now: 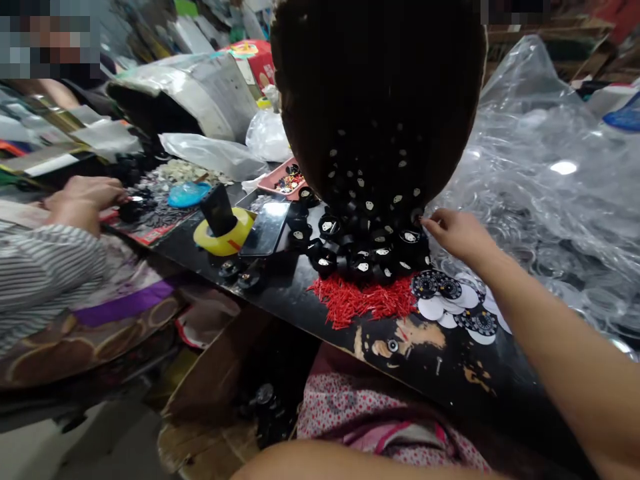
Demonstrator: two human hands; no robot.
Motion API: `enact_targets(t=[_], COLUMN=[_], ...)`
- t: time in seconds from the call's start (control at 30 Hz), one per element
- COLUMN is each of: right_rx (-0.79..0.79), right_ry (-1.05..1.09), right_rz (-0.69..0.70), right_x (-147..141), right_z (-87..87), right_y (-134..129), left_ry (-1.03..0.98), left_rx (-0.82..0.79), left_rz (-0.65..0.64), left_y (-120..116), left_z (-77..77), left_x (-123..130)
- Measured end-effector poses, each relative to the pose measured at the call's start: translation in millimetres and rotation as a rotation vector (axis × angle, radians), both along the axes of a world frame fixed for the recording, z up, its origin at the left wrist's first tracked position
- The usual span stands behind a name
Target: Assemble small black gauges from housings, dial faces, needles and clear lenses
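Note:
My right hand (457, 233) reaches in from the right, thumb and fingertips pinched at the edge of a heap of black round watch-like cases (363, 257). A small dark round piece shows at the fingertips, partly covered by them. The cases spill from a large dark-mouthed container (380, 80), and many have white inserts. Before the heap lie thin red pieces (363, 300). White discs and black printed dials (480, 320) lie below my right wrist. My left hand is out of view; bare skin crosses the bottom edge.
Clear plastic rings under a plastic bag (540, 173) fill the right side. Left of the heap are a phone (266, 229) and a yellow tape roll (225, 233). A pink tray (283, 179) stands behind. At left, a co-worker's hand (87, 193) works over small dark parts.

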State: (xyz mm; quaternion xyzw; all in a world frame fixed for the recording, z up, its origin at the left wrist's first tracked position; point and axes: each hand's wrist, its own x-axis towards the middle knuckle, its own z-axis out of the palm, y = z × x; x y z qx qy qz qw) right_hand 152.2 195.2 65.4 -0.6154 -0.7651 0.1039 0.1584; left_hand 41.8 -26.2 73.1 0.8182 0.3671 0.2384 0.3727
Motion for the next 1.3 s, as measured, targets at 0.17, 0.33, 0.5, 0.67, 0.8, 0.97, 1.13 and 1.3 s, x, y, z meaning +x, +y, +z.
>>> enact_targets(t=[0.17,0.33,0.5,0.67,0.8,0.97,1.13,1.3], right_rx=[-0.083,-0.445,-0.534,-0.622,-0.62,-0.593,-0.583,-0.213], right_ry=[0.353,0.508,0.623,0.858,0.974,0.726,0.583,0.221], right_rz=[0.107,0.219,0.178,0.11,0.109,0.015,0.173,0.109], right_x=[23,22,24,5,-3,11,27,37], right_z=[9.4,-16.0,-31.4,-30.2,-33.5,-34.9,-23.9,-31.9], right_y=[-92,-161,-168,-168,-166,-167,-156,-122], left_ry=[0.017,0.316,0.294,-0.242,-0.143,-0.184,-0.498,-0.775], left_rx=[0.17,0.304,0.325,0.103,-0.11,-0.293,-0.754,-1.042], left_rz=[0.676,0.7,0.756,0.825,0.731,0.75,0.615,0.686], left_y=[59,121,129,76,27,13,24,24], left_z=[-40.4,-65.1,-62.2,-57.0,-68.3,-79.9,-74.9,-71.7], left_x=[-100,-140,-138,-100,-63,-45,-48,-46])
